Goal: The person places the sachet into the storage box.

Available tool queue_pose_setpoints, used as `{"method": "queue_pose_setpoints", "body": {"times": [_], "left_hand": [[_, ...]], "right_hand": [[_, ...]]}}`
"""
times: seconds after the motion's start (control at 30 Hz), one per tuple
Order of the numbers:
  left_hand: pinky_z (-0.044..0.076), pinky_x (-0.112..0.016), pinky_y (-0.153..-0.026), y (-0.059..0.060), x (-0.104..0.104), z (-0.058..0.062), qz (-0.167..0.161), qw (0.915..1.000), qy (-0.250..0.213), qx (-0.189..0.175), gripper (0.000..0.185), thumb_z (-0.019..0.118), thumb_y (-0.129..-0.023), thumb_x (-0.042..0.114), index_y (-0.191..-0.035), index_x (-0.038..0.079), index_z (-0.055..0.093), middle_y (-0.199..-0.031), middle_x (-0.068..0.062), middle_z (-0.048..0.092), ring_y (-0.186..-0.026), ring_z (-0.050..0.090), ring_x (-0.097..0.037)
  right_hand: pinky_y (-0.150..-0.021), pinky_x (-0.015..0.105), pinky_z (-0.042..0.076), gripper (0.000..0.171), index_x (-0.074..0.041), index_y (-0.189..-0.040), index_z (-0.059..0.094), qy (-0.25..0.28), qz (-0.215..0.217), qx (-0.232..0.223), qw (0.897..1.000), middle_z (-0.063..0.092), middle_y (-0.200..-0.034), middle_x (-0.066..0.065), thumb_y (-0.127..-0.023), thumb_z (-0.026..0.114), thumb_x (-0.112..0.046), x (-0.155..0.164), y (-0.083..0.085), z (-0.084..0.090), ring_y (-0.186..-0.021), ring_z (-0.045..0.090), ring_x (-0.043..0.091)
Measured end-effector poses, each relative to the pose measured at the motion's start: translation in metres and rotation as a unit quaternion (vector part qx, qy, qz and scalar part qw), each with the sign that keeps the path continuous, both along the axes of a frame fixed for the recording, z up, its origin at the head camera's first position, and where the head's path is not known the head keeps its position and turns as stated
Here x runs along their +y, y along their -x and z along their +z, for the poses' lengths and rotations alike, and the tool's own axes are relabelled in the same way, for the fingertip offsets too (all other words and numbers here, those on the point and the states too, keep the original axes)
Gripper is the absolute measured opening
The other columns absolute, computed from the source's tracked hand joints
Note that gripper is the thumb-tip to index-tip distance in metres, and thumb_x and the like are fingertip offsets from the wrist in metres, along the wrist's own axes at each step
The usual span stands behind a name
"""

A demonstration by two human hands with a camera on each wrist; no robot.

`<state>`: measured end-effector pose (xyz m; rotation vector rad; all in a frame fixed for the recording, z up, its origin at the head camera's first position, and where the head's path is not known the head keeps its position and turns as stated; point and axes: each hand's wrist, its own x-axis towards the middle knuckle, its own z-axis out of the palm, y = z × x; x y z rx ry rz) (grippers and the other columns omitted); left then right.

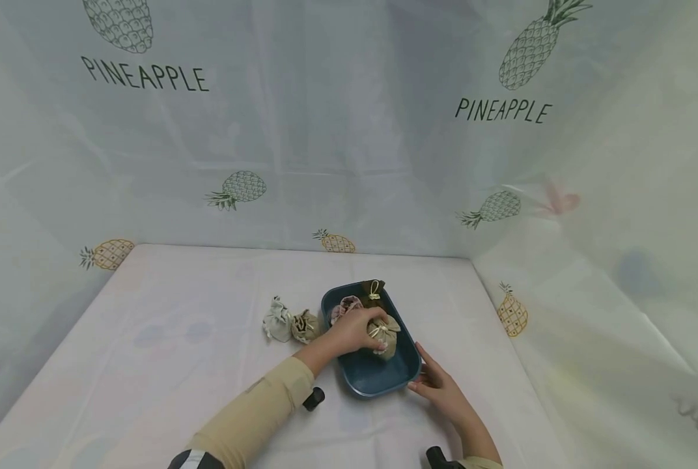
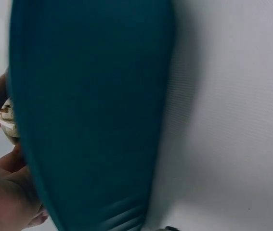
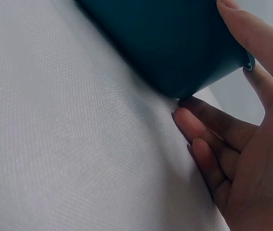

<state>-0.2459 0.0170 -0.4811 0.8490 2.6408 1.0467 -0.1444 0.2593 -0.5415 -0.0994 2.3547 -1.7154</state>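
Observation:
In the head view my left hand (image 1: 357, 330) reaches over a dark blue rectangular tray (image 1: 363, 385) and grips a beige drawstring pouch (image 1: 389, 339) with a pale bow. A pink pouch (image 1: 347, 306) and a dark brown pouch (image 1: 374, 294) lie in the tray's far part. The left wrist view shows part of the beige pouch (image 2: 9, 122) beyond the tray's wall (image 2: 93, 115), which hides the rest. My right hand (image 1: 439, 387) holds the tray's near right corner between thumb and fingers. Its lower fingers (image 3: 206, 154) sit by the tray's bottom edge, against the cloth.
Left of the tray, a whitish pouch (image 1: 277, 321) and an olive-brown pouch (image 1: 306, 326) stand side by side on the white-covered table (image 1: 208, 312). A pineapple-print curtain (image 1: 337, 130) rises behind the table and along its sides.

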Motion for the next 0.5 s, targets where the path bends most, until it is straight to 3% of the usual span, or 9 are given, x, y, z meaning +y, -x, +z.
{"method": "queue_pose_setpoints", "body": {"times": [0.33,0.5], "left_hand": [[0.048,-0.028,-0.086,0.009,0.007,-0.013,-0.017,0.9978,0.049,0.040,0.049,0.087,-0.074,0.030,-0.115,0.021,0.062,-0.113,0.003,0.064,-0.101,0.059,-0.009],[0.048,-0.030,-0.088,0.012,0.009,-0.016,-0.024,0.9978,0.049,0.038,0.049,0.087,-0.075,0.026,-0.116,0.019,0.060,-0.114,0.000,0.064,-0.104,0.058,-0.012]], "right_hand": [[-0.085,0.025,0.049,0.082,-0.019,-0.155,0.028,0.005,0.017,0.008,1.000,0.054,-0.131,0.022,-0.087,0.074,-0.013,0.002,0.001,0.000,-0.106,0.060,0.026],[-0.085,0.024,0.049,0.082,-0.019,-0.155,0.027,0.004,0.015,0.004,1.000,0.053,-0.133,0.022,-0.088,0.074,-0.014,0.001,0.000,0.001,-0.106,0.059,0.025]]}}
